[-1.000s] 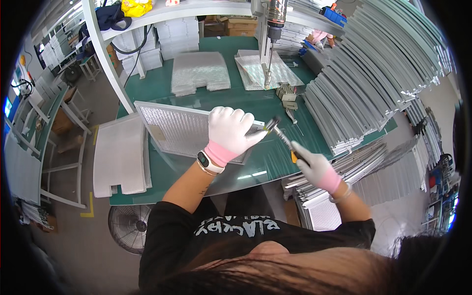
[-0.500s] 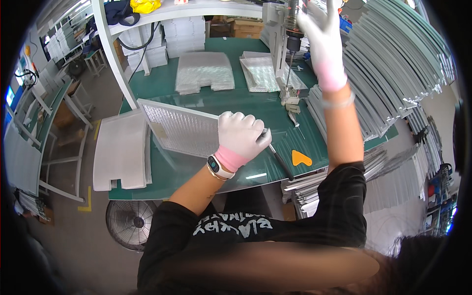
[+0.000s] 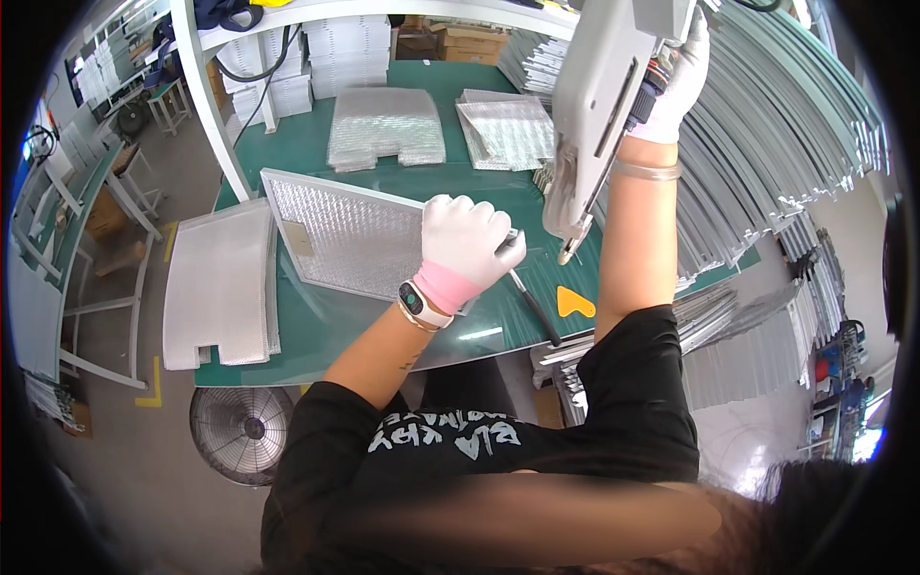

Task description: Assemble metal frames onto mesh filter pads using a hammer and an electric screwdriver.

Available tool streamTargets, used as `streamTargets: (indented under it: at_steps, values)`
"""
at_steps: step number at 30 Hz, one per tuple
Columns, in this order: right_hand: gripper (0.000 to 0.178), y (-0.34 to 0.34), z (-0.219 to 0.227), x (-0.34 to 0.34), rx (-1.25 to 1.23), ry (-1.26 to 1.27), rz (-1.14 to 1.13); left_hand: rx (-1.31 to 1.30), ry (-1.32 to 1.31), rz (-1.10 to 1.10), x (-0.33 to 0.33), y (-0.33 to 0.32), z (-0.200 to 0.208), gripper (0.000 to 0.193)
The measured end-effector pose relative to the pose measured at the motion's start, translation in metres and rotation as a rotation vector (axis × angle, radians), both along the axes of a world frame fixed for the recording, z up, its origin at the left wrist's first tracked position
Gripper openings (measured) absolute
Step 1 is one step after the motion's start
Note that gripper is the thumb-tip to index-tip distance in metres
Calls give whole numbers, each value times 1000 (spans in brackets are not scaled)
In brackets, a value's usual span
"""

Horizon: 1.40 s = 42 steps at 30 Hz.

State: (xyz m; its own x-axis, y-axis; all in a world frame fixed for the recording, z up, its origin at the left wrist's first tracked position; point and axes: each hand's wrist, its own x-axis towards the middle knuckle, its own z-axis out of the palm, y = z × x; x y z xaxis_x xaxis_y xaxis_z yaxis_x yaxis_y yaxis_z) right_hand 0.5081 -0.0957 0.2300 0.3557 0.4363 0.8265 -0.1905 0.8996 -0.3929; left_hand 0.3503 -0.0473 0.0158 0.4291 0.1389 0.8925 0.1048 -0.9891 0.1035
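Note:
My left hand [image 3: 465, 240], in a white glove with a pink cuff, is closed round the right edge of a silver-framed mesh panel [image 3: 350, 235]. The panel stands tilted on the green worktop [image 3: 383, 335]. At the upper right, my right hand [image 3: 682, 86], gloved alike, grips a light-grey power tool [image 3: 604, 105] at its far side. This tool has a long slotted body, a dark ribbed knob and a metal tip pointing down. Its body partly hides my right fingers. A black-handled tool [image 3: 539, 311] and an orange plastic scraper [image 3: 576, 303] lie in front of the tip.
White sheets [image 3: 220, 287] are stacked at the left edge. Clear textured sheets [image 3: 386, 129] and a second pile [image 3: 503, 129] lie farther back. Tall stacks of grey frame strips [image 3: 767, 144] crowd the right. A shelf post [image 3: 209, 96] rises at the left; a floor fan [image 3: 241, 431] stands below.
My right hand has gone from raised with fingers spread to gripping the grey power tool, which is now tilted and nearer me. My left hand keeps its hold on the panel.

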Motion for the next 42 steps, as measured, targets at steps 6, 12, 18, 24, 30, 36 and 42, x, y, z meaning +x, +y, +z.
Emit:
streamTargets:
  at_steps: [6,12,18,24,30,36,42]
  values:
    - [40,3,-1,-6,-11,103,62,-70,33,-5,-1,-3,3,21]
    - [37,6,-6,9,103,186,433,-72,48,5,0,-2,4,23]
    - [36,-2,-6,-12,2,76,51,-38,22,15,0,-4,7,23]
    - [25,11,-25,-36,-286,116,-160,-43,33,-27,2,0,3,11]
    - [28,13,-29,-21,-297,3,-48,-76,35,-64,0,-1,6,15]
    - [42,24,-44,-29,-302,-187,-29,-77,39,-26,-2,-3,2,17]
    - [54,43,-94,-34,-295,244,323,-372,-83,-248,3,-3,-13,18]
